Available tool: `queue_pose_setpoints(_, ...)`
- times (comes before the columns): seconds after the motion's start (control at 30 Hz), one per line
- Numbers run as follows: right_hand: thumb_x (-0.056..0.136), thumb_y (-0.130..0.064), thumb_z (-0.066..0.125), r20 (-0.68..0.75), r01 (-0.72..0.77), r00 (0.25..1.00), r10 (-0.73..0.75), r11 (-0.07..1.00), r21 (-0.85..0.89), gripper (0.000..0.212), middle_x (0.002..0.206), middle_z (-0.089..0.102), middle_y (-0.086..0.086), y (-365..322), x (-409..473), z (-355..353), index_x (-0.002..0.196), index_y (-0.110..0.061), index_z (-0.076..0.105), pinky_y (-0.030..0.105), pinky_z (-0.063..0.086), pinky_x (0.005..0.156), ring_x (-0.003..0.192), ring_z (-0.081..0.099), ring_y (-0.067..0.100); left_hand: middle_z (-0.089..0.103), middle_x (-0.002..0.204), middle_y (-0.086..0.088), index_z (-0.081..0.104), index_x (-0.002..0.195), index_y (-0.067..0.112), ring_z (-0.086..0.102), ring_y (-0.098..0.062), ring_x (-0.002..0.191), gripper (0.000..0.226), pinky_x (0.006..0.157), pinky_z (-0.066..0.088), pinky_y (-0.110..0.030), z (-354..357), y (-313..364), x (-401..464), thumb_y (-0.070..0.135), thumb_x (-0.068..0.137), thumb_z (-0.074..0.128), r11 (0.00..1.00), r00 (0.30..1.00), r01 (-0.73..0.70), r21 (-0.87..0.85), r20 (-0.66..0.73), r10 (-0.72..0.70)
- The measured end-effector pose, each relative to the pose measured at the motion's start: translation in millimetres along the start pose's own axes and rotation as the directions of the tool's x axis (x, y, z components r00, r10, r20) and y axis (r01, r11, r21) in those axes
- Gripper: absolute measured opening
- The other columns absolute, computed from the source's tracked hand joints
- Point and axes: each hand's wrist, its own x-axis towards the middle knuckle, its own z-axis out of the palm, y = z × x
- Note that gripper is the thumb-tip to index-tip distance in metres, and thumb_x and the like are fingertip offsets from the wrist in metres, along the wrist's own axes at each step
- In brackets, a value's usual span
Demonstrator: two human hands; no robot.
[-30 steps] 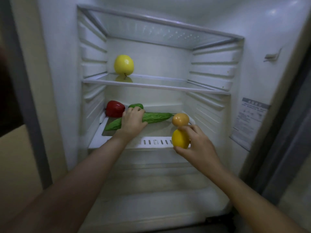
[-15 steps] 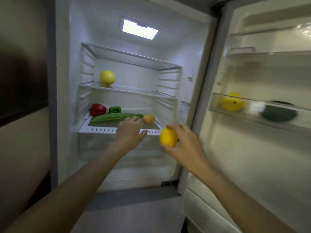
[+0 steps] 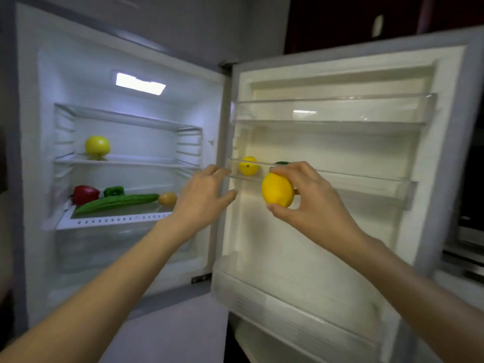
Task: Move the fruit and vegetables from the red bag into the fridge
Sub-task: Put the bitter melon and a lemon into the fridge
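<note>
The right hand had the lemon up in front of the open fridge door, fingertips draped over the top of it and the thumb tucked beneath, a pinch across the short axis. The lemon hung just below and in front of the middle door shelf, not yet over its clear rail. And the left hand? It held nothing, fingers relaxed and spread, hovering at the hinge edge between the main compartment and the door.

That lemon looked like a light, firm thing, rounded with a slightly dimpled skin, so it should have sat well enough in a fingertip grip. Being oval, though, it would likely roll if set down on its side without a wall behind it. A hold round the belly, as here, seemed the sensible one; the tapered ends would give the fingers less to bite on. No sign that it was fragile, though whether it was real fruit or a hard model could not be told.

Inside the door shelf another yellow fruit was already parked, with something dark green just peeking out behind the right fingers. Over in the main compartment, a yellow apple sat on the glass shelf, and below it a red pepper, a green pepper, a long bitter gourd and a small orange fruit lay together on the lower shelf. The red bag was nowhere in view.
</note>
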Motion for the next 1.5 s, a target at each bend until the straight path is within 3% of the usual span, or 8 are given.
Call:
queue_pose_setpoints(0.17,0.074,-0.031,0.075,-0.065,-0.078,0.995,0.069,0.988,-0.134,0.06,0.123,0.048,-0.006,17,15,-58,0.128,-0.027,0.05,0.04,0.049,0.088,0.106,0.052,0.015,0.055,0.128,-0.005,0.053,0.129,0.016,0.051,-0.031,0.115,0.065,0.096,0.042,-0.04,-9,35,26,0.052,0.076,0.042,0.994,0.994,-0.1,-0.045,-0.04,0.098)
queue_pose_setpoints(0.47,0.078,-0.03,0.07,-0.033,-0.255,0.966,0.258,0.912,-0.32,0.059,0.129,0.048,0.001,61,50,-81,0.132,-0.022,0.048,0.035,0.044,0.092,0.114,0.05,0.023,0.048,0.137,-0.006,0.047,0.134,0.016,0.046,-0.028,0.122,0.05,0.098,0.04,-0.039,-1,38,75,0.037,0.089,0.055,0.988,0.988,-0.153,0.021,-0.02,0.154)
queue_pose_setpoints(0.67,0.081,-0.027,0.069,0.11,-0.372,0.898,0.426,0.868,-0.329,0.057,0.13,0.051,0.009,85,70,-70,0.134,-0.017,0.047,0.03,0.038,0.092,0.116,0.048,0.026,0.047,0.137,-0.005,0.045,0.135,0.016,0.046,-0.028,0.121,0.052,0.099,0.04,-0.038,9,28,88,0.038,0.089,0.054,0.979,0.98,-0.196,0.062,0.04,0.194)
queue_pose_setpoints(0.83,0.076,-0.008,0.073,0.24,-0.543,0.798,0.552,0.833,-0.107,0.057,0.13,0.052,0.009,94,86,-64,0.128,-0.016,0.052,0.035,0.043,0.098,0.115,0.049,0.026,0.046,0.138,-0.006,0.046,0.135,0.016,0.045,-0.03,0.121,0.052,0.1,0.039,-0.041,17,21,92,0.038,0.089,0.054,0.978,0.978,-0.203,0.053,0.061,0.2)
queue_pose_setpoints(1.1,0.075,0.007,0.066,0.336,-0.523,0.759,0.558,0.83,-0.195,0.049,0.122,0.058,0.007,107,103,-49,0.12,-0.013,0.061,0.026,0.041,0.084,0.105,0.052,0.017,0.041,0.142,-0.006,0.042,0.137,0.018,0.041,-0.028,0.126,0.054,0.102,0.037,-0.04,28,20,88,0.037,0.089,0.053,0.965,0.964,-0.259,0.048,0.069,0.256)
queue_pose_setpoints(1.33,0.068,-0.003,0.079,0.401,-0.488,0.715,0.573,0.82,-0.301,0.056,0.12,0.06,0.003,112,110,-44,0.12,-0.015,0.061,0.033,0.045,0.099,0.112,0.054,0.02,0.04,0.143,-0.006,0.042,0.138,0.017,0.04,-0.028,0.127,0.054,0.102,0.035,-0.04,38,4,93,0.041,0.09,0.051,0.96,0.959,-0.28,0.026,0.052,0.279)
queue_pose_setpoints(1.5,0.077,-0.007,0.073,0.33,-0.525,0.76,0.56,0.828,-0.197,0.039,0.117,0.063,0.008,109,107,-46,0.113,-0.015,0.064,0.03,0.044,0.098,0.112,0.057,0.021,0.041,0.142,-0.007,0.042,0.137,0.017,0.039,-0.029,0.128,0.054,0.103,0.035,-0.042,49,0,96,0.041,0.089,0.052,0.951,0.95,-0.308,-0.024,0.041,0.309)
